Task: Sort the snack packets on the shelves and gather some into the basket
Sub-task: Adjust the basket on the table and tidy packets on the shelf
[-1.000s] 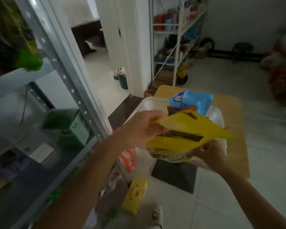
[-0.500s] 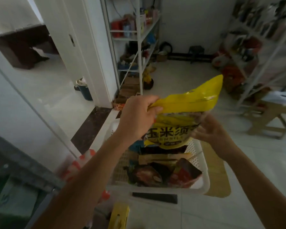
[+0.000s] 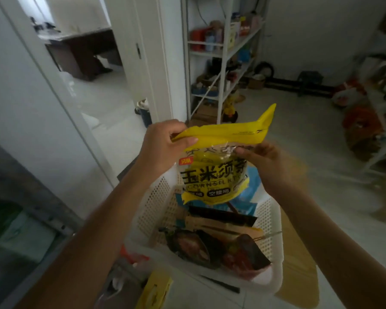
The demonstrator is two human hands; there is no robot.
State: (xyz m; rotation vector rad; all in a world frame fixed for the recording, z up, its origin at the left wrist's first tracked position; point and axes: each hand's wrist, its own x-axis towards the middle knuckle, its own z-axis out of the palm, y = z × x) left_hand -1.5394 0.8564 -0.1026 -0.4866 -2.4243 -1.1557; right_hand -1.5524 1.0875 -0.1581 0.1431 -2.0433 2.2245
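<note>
I hold a yellow snack packet [image 3: 214, 175] with black lettering upright above the white perforated basket [image 3: 156, 210]. My left hand [image 3: 163, 148] pinches its top left corner. At its upper right side my right hand [image 3: 267, 166] grips the clear part of the bag. The basket sits on a wooden stool [image 3: 299, 270] and holds several packets: a blue one [image 3: 247, 197] behind the yellow bag, a brown one [image 3: 221, 224], and dark and red ones [image 3: 210, 246] at the near end.
A grey metal shelf [image 3: 20, 197] with a green packet [image 3: 2, 217] runs along my left. A yellow box [image 3: 154, 291] lies on the floor near the basket. White shelving [image 3: 223, 52] with bottles stands ahead beside a doorway. More shelves and bags are at the right.
The view swung from the left shelf toward the basket. The yellow packet went from lying flat to hanging upright above the basket, still in both hands.
</note>
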